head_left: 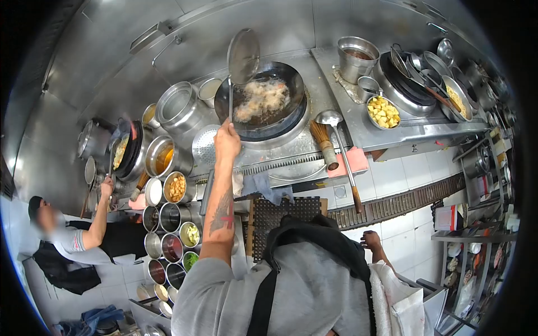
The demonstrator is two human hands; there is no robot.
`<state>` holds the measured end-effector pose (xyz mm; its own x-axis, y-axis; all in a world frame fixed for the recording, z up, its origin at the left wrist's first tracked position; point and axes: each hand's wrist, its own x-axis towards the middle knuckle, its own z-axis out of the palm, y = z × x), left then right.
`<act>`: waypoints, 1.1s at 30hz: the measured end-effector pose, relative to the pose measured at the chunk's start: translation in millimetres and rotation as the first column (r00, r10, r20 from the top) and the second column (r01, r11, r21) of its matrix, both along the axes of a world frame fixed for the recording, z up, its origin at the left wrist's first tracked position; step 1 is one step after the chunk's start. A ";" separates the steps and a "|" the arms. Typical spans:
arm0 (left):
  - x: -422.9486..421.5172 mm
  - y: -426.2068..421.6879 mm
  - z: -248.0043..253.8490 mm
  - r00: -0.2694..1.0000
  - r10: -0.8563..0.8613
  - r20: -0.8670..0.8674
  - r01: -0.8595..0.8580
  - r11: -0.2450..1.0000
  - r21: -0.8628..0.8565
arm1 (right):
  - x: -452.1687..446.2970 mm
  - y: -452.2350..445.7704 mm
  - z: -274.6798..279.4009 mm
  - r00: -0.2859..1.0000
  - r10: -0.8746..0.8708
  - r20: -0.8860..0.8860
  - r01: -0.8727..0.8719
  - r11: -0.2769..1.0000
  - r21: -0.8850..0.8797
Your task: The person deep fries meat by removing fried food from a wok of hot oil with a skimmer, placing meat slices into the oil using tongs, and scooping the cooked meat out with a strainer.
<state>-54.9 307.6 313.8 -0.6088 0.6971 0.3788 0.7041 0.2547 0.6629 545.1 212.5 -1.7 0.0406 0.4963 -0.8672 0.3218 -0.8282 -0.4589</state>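
My left hand [227,138] is closed round the handle of a round metal strainer [244,56], which is raised over the left rim of a large black wok [297,84]. Inside the wok, pieces of food [262,99] bubble in oil. Down at my right side, away from the stove, hangs my right hand [370,241] with its fingers curled; whether it holds anything cannot be made out. A ladle [329,117] with a wooden-ended handle and a bamboo brush [324,144] lie right of the wok. A perforated metal disc [206,144] rests left of it.
A co-worker [101,229] stands at another wok on the left. Pots and ingredient tins [171,217] fill the space between us. To the right are a bowl of yellow cubes [384,112], a tall metal pot [357,60], stacked pans and a shelf rack [468,238].
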 end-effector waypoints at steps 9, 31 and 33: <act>-42.0 10.7 9.6 0.976 -0.103 -0.190 0.062 0.975 -0.213 | 11.5 2.4 22.2 0.984 0.124 0.126 -0.134 0.989 0.067; -35.9 29.7 26.7 0.972 0.023 -0.233 -0.064 0.984 -0.168 | 36.1 -34.9 -55.2 0.761 0.594 0.261 -0.646 0.732 0.218; -66.2 52.6 2.8 0.963 -0.022 -0.267 -0.055 0.960 -0.276 | 41.0 -28.8 -61.2 0.337 0.818 0.466 -0.937 0.241 0.254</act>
